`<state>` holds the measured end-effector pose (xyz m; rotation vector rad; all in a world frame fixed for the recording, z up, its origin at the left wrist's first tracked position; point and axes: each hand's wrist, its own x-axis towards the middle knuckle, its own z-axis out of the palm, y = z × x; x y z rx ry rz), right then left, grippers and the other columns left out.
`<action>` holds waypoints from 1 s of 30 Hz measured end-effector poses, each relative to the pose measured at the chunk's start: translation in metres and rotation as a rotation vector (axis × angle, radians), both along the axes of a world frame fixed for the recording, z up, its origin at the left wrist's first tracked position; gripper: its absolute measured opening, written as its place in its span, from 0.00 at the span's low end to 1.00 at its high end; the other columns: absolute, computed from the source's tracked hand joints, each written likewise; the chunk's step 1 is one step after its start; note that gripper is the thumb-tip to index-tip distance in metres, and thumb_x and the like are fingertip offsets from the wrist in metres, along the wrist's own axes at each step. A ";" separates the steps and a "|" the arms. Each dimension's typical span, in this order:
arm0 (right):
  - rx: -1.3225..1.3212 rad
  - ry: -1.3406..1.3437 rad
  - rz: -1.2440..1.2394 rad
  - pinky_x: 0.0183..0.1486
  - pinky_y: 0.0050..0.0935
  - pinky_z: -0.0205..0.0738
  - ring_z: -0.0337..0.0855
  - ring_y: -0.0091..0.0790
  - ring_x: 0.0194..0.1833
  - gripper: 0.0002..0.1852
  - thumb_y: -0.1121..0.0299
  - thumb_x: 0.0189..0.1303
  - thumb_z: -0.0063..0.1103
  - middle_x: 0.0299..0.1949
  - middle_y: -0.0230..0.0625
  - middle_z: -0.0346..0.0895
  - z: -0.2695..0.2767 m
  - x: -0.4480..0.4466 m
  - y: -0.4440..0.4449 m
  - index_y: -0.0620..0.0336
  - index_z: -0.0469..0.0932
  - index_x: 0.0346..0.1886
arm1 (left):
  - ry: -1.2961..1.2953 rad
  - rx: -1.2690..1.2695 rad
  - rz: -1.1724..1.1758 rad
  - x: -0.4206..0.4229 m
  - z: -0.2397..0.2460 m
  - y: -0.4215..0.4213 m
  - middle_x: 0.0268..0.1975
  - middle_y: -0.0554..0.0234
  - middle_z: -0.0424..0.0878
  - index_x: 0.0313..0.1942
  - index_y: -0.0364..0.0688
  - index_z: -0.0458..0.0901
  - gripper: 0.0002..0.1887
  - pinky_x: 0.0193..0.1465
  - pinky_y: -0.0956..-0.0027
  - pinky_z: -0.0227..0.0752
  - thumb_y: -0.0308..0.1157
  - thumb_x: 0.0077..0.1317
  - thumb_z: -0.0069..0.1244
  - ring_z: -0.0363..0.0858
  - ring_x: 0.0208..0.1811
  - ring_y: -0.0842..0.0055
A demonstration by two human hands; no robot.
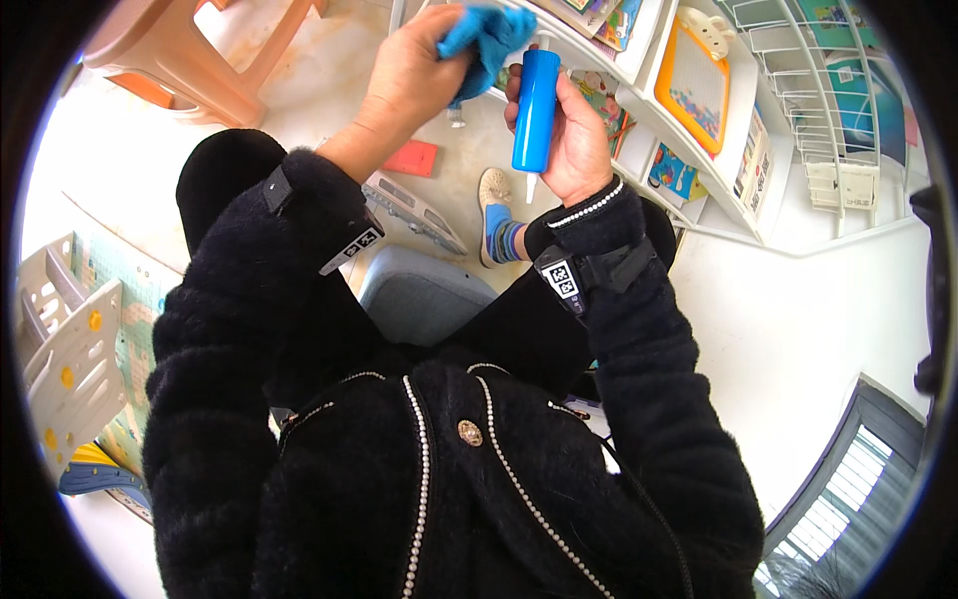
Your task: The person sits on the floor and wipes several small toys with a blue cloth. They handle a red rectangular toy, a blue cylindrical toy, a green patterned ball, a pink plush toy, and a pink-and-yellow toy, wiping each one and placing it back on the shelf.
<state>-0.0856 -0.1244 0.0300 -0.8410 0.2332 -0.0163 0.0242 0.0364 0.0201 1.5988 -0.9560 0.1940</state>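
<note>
My left hand (pixel 415 71) grips a crumpled blue cloth (pixel 490 45) at the top of the head view. Just to its right, my right hand (pixel 580 138) has its thumb and fingers around a glossy blue plastic cylinder (pixel 535 112). The cylinder stands nearly vertical in the picture, with a narrow white tip pointing down toward me and a white piece at its far end. Cloth and cylinder are very close together; whether they touch I cannot tell. Part of my right hand's fingers is hidden behind the cylinder.
A white shelf unit (pixel 748 202) with books and a yellow-framed drawing board (pixel 696 86) stands right of my hands. A wire rack (pixel 838 90) adjoins it. Below lie a red flat object (pixel 412 159) and a grey stool (pixel 423 292). A peach plastic stool (pixel 179 60) is at upper left.
</note>
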 end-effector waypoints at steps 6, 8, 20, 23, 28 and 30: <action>0.039 -0.095 0.030 0.55 0.35 0.74 0.78 0.32 0.50 0.22 0.50 0.70 0.44 0.49 0.36 0.76 -0.005 -0.003 0.000 0.56 0.72 0.54 | -0.221 0.026 -0.207 -0.049 0.030 -0.008 0.56 0.61 0.77 0.50 0.46 0.80 0.26 0.65 0.59 0.63 0.17 0.48 0.56 0.70 0.62 0.60; -0.194 0.031 -0.070 0.56 0.36 0.73 0.78 0.33 0.50 0.23 0.49 0.70 0.44 0.51 0.36 0.75 -0.005 -0.004 0.000 0.56 0.71 0.55 | -0.344 0.080 -0.229 -0.055 0.028 -0.011 0.55 0.64 0.76 0.48 0.46 0.80 0.25 0.63 0.57 0.65 0.24 0.45 0.62 0.70 0.60 0.57; 0.062 0.023 -0.084 0.46 0.31 0.77 0.76 0.33 0.48 0.27 0.47 0.70 0.44 0.49 0.37 0.76 0.002 0.002 -0.003 0.59 0.67 0.61 | 0.275 -0.105 0.004 -0.016 0.014 -0.001 0.50 0.58 0.80 0.46 0.41 0.81 0.18 0.52 0.71 0.72 0.16 0.56 0.48 0.79 0.50 0.70; 0.104 -0.179 0.054 0.60 0.33 0.69 0.73 0.32 0.58 0.29 0.43 0.69 0.41 0.55 0.36 0.74 0.000 0.002 -0.001 0.56 0.68 0.61 | -0.107 -0.115 -0.121 -0.037 0.028 -0.008 0.55 0.59 0.77 0.52 0.45 0.80 0.27 0.64 0.64 0.64 0.14 0.49 0.54 0.73 0.59 0.63; 0.277 -0.055 0.053 0.56 0.34 0.74 0.78 0.34 0.52 0.28 0.43 0.69 0.41 0.53 0.35 0.76 -0.001 0.004 0.000 0.56 0.70 0.59 | -0.281 -0.007 -0.245 -0.052 0.017 -0.017 0.56 0.63 0.75 0.53 0.49 0.78 0.28 0.65 0.57 0.63 0.23 0.48 0.61 0.71 0.60 0.61; 0.070 0.003 -0.031 0.55 0.36 0.75 0.78 0.34 0.53 0.28 0.44 0.69 0.42 0.52 0.36 0.76 0.003 0.002 -0.002 0.57 0.70 0.59 | -0.229 0.027 -0.125 -0.040 0.004 -0.016 0.56 0.61 0.76 0.52 0.48 0.79 0.28 0.61 0.59 0.66 0.19 0.48 0.59 0.72 0.58 0.59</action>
